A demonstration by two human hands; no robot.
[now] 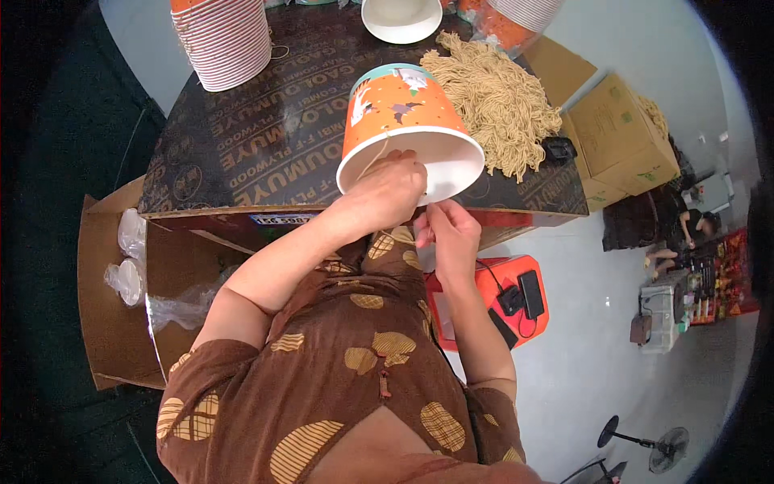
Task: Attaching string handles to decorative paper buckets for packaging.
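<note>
An orange paper bucket [407,109] with printed animals lies tipped on the table, its white-rimmed mouth facing me. My left hand [387,189] is at that mouth with its fingers curled. A thin beige cord [384,148] runs from the bucket's side to those fingers. Just below the rim, my right hand [450,234] has thumb and fingers pinched together, a thin strand of cord at the tips. Curled fingers partly hide the grip of each hand. A heap of beige cords [496,105] lies right beside the bucket.
Nested buckets [222,44] stand at the table's [266,137] far left, and a white bowl-like container [401,20] at the back. Cardboard boxes [621,137] are on the right. An open carton [121,323] stands lower left. A red stool [488,298] holds a phone. Another person [697,226] is farther right.
</note>
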